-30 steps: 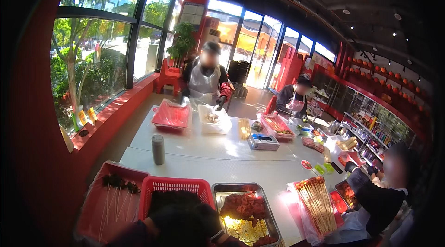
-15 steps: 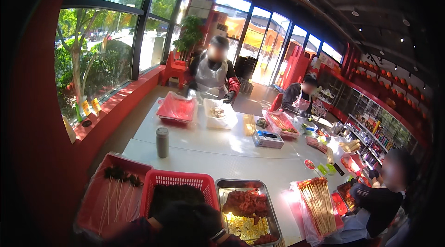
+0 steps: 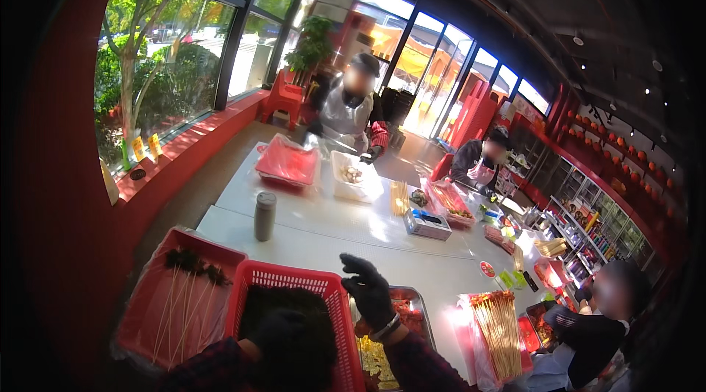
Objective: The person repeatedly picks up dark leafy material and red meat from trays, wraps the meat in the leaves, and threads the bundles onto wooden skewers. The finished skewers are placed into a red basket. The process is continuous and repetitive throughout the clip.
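Observation:
My right hand [image 3: 370, 295], in a black glove with a band at its wrist, is raised between the red basket [image 3: 340, 311] and the metal tray [image 3: 421, 296]. Its fingers are apart, with nothing visible in them. My left hand [image 3: 278, 329], also black-gloved, is low over the dark mass [image 3: 309, 326] filling the basket. Its fingers blend into that mass, so their pose is hidden. The metal tray holds reddish pieces and yellow bits, partly covered by my right arm. Left of the basket, a plastic-lined red tray [image 3: 132, 304] bears several skewers [image 3: 176, 296] with dark clumps at their far ends.
A grey tumbler [image 3: 265, 217] stands beyond the basket. Many bundled skewers [image 3: 496, 333] lie in a lined tray at right. Across the table [image 3: 323, 230] are a red tray [image 3: 283, 164], a white tub [image 3: 353, 177] and a box [image 3: 428, 224]. Three other people work around it.
My right hand has risen away from the basket's contents, up and to the right, and its fingers now show apart. My left hand stays low over the basket. The view has shifted slightly.

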### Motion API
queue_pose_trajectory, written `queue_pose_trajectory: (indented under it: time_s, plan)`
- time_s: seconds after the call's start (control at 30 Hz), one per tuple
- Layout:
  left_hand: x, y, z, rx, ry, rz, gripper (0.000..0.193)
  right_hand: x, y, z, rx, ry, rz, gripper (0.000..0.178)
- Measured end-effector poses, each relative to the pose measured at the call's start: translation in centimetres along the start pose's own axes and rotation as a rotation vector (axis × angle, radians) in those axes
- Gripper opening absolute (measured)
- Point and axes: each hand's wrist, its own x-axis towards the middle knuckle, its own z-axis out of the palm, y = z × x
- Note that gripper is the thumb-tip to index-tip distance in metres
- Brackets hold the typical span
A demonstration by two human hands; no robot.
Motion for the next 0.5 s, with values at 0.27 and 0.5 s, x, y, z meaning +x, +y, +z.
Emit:
queue_pose_trajectory:
  time_s: [0.27, 0.5]
  plan:
    - [-0.1, -0.7, 0.7, -0.334, -0.063, -0.054, 0.023, 15.9, 8.2, -1.8, -0.169, 0.069, 0.323, 0.064]
    - [-0.4, 0.2, 1.7, -0.317, -0.102, -0.047, 0.023, 21.3, 16.7, -3.7, -0.561, 0.096, 0.353, 0.077]
